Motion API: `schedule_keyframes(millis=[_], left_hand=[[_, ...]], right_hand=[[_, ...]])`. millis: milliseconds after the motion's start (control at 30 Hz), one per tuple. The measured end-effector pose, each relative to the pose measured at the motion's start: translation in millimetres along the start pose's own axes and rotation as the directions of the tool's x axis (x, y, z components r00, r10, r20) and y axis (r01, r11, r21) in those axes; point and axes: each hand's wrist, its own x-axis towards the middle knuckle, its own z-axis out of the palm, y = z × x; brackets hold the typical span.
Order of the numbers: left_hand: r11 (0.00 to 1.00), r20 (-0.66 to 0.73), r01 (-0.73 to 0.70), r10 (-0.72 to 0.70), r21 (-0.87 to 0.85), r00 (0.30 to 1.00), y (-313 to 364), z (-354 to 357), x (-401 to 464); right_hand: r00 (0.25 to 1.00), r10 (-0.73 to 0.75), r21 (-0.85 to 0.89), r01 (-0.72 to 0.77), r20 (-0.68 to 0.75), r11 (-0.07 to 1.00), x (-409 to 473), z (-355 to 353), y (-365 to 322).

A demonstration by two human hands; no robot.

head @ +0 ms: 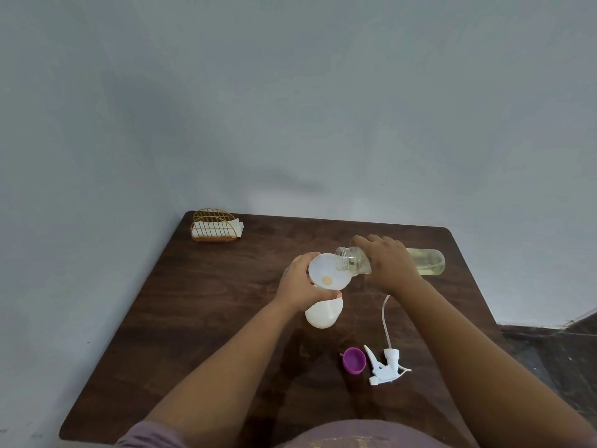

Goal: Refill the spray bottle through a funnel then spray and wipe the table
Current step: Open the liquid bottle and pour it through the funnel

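A white spray bottle [323,313] stands mid-table with a white funnel [324,270] in its neck. My left hand [298,286] grips the funnel and bottle neck. My right hand [389,263] holds a clear bottle [429,261] of pale yellow liquid tipped on its side, its open mouth [344,258] over the funnel's rim. A little yellowish liquid sits at the funnel's bottom. The white trigger sprayer head [386,367] with its dip tube lies on the table near me, beside a purple cap [353,360].
A gold wire napkin holder [214,226] with white napkins stands at the far left corner of the dark wooden table [210,318]. A grey wall runs behind and to the left. Dark floor shows past the table's right edge.
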Motion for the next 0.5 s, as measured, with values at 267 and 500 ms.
schedule_keyframes(millis=[267, 500], left_hand=[[1.000, 0.006, 0.001, -0.001, 0.011, 1.000, -0.6, -0.7, 0.5], [1.000, 0.011, -0.001, 0.001, 0.018, 1.000, -1.6, 0.5, 1.3]], right_hand=[[1.000, -0.005, -0.005, 0.005, -0.010, 1.000, -0.8, -3.1, -0.2], [1.000, -0.010, -0.010, 0.010, -0.004, 1.000, -1.2, -5.2, -0.8]])
